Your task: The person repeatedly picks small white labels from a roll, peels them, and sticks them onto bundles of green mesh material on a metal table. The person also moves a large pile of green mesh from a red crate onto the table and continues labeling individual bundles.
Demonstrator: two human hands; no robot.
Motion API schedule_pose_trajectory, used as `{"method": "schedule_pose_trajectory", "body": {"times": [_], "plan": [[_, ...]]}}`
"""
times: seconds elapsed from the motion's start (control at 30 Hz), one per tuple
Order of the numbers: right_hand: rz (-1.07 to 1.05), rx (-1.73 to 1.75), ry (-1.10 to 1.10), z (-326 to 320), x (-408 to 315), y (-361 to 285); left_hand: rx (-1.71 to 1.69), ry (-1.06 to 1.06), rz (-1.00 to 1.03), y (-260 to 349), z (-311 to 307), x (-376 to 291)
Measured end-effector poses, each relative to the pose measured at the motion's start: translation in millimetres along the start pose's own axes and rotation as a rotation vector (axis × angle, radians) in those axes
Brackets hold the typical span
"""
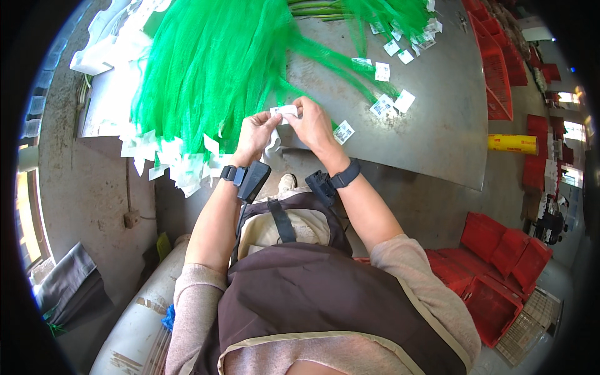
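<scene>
Between my two hands, at the near edge of the metal table (436,136), is a small white label (284,110) at the end of a green mesh strand. My left hand (255,133) pinches its left side and my right hand (311,123) pinches its right side. A white strip (273,144) hangs below my left fingers. A large heap of green mesh netting (211,70) lies to the left, with many white labels (187,168) hanging over the edge. More net strands with printed labels (344,132) lie to the right of my hands.
Green stalks (318,10) lie at the table's far side. Red plastic crates (492,70) stand beyond the right edge, near a yellow roll (512,144). More red crates (492,300) are at lower right. A large pale cylinder (136,323) is at lower left.
</scene>
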State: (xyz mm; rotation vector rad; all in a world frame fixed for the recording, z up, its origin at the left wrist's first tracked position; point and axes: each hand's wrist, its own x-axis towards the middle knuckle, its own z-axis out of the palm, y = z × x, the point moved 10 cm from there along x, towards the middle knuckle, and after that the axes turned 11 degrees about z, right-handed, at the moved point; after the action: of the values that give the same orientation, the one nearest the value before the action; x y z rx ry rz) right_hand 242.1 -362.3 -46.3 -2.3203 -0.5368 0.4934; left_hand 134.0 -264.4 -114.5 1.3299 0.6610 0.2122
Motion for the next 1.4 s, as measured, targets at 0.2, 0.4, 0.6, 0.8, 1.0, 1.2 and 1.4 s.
{"method": "schedule_pose_trajectory", "body": {"times": [0.2,0.4,0.6,0.8,1.0,1.2,1.4], "plan": [[0.199,0.379,-0.296,27.7,8.9,34.0,-0.050,-0.020,0.002,-11.7,1.5,0.4],[0.090,0.064,-0.169,9.1,49.7,67.4,0.100,-0.210,-0.073,-9.3,21.2,-41.1],[0.209,-0.322,0.232,-122.5,103.0,107.7,-0.039,-0.329,-0.217,-8.2,4.9,-130.8],[-0.060,0.054,0.054,-71.0,22.9,25.2,-0.312,-0.059,-0.142,-11.3,-40.6,-158.7],[-0.012,0.364,-0.693,88.2,-136.6,-29.5,-0.317,0.128,0.082,-5.2,-71.5,-164.8],[-0.072,0.330,-0.625,93.2,-173.1,-59.0,-0.365,0.096,0.051,-7.8,-88.3,-190.9],[-0.011,0.444,-0.534,89.0,-191.6,-67.2,-0.334,-0.048,0.124,-8.8,-91.8,-197.4]]}}
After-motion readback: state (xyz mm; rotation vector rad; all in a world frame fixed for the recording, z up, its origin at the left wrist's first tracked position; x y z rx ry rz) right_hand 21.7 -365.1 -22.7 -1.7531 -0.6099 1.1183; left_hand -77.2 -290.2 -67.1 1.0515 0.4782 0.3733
